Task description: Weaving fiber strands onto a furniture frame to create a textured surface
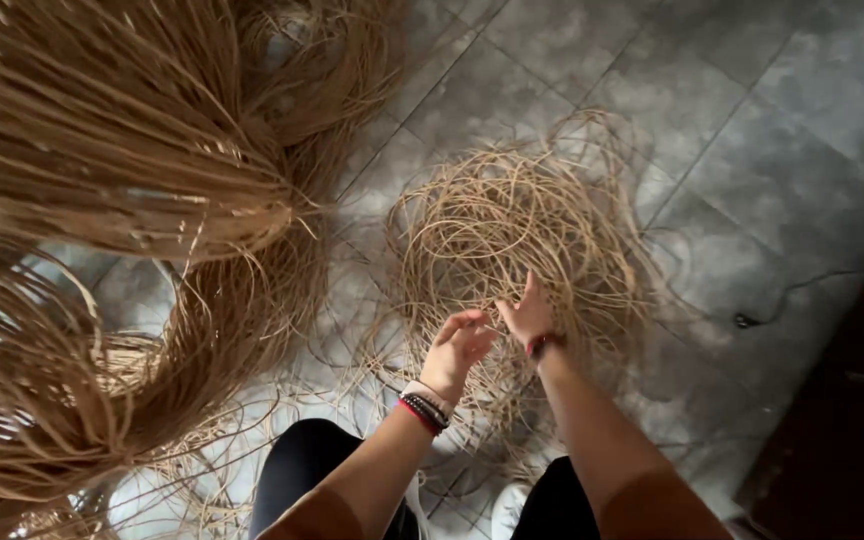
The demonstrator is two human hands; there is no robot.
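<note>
Big cane bundle (pixel 102 170); both hands (pixel 459 347) (pixel 527 315), fingers loosely curled, pick loose coil (pixel 522 220).

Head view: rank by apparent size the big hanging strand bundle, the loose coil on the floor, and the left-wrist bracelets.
1. Hanging strand bundle, though nearness to the camera inflates it.
2. Loose coil on the floor.
3. Left-wrist bracelets, smallest.

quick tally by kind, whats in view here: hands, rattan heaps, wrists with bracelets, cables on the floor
hands: 2 (left hand, right hand)
rattan heaps: 2 (loose coil, big hanging bundle)
wrists with bracelets: 2 (left wrist bracelets, right wrist bracelet)
cables on the floor: 1 (black cable)
total: 7
</note>
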